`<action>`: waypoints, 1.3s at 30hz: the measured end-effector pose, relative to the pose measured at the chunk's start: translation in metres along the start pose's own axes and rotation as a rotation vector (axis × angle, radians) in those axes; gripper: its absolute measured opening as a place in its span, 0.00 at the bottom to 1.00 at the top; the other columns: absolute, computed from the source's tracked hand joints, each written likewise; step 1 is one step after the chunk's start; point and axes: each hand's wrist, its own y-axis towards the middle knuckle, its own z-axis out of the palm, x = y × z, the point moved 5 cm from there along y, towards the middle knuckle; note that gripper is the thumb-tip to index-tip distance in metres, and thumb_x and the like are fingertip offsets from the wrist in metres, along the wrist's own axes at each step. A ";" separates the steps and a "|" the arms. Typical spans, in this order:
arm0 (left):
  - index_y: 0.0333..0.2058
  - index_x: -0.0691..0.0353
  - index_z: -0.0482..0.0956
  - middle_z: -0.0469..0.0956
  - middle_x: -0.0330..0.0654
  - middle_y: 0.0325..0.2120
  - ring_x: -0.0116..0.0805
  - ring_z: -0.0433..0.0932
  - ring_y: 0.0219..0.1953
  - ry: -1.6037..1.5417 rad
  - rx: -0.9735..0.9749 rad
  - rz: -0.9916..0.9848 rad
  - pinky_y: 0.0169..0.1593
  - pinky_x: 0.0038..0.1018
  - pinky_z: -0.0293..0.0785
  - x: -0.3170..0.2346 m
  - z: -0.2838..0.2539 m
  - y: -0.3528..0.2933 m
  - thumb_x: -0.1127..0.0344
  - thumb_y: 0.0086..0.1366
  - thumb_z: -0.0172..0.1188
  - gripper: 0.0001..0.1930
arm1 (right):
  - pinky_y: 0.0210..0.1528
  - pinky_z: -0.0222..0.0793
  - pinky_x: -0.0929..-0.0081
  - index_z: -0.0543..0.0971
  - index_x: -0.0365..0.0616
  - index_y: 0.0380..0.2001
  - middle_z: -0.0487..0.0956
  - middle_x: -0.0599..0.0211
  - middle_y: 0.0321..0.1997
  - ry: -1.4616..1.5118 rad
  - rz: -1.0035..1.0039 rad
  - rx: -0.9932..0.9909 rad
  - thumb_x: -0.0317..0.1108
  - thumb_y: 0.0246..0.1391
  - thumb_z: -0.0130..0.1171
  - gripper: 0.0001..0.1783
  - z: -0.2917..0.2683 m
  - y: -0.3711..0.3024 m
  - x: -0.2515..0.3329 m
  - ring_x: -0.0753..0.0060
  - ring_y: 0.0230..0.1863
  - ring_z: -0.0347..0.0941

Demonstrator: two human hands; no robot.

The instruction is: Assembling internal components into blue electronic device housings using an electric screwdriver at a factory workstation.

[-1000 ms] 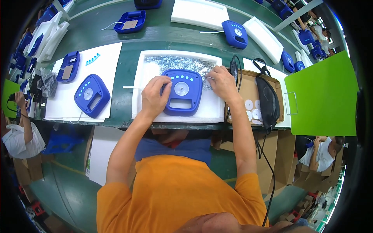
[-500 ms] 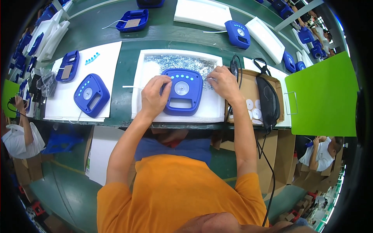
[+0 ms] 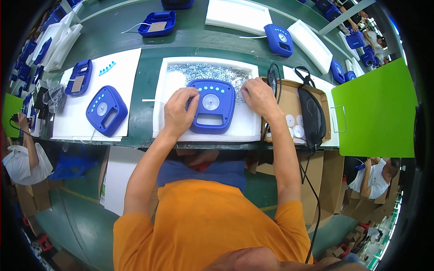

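Observation:
A blue plastic housing (image 3: 211, 118) lies on a white foam tray (image 3: 159, 118), with a clear round disc (image 3: 210, 102) in its middle, a row of light-blue buttons above and a slot below. At its upper left edge rests my left hand (image 3: 180, 110), thumb and forefinger closed together; anything between them is hidden. My right hand (image 3: 260, 97) is over the tray's right side, beside many small metal parts (image 3: 192, 71) spread along the far part of the tray. Its fingers are bent together, and I cannot make out what they hold.
Another blue housing (image 3: 106, 111) and an open blue shell (image 3: 79, 77) lie on white sheets at left. To the right, a cardboard box (image 3: 284, 101) holds white discs and a black pouch (image 3: 313, 118), beside a green panel (image 3: 375, 110). More housings and foam trays stand farther back.
My right hand has shifted slightly left and turned, and the small piece that showed at its fingertips is now hidden. My left hand stays on the housing's edge.

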 end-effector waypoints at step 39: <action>0.41 0.59 0.87 0.89 0.41 0.45 0.43 0.89 0.51 0.340 0.314 0.491 0.60 0.41 0.85 -0.030 0.016 0.022 0.69 0.65 0.67 0.06 | 0.42 0.84 0.62 0.90 0.45 0.39 0.89 0.68 0.39 0.106 -0.220 -0.348 0.28 0.59 0.77 0.06 -0.038 -0.016 0.096 0.61 0.42 0.86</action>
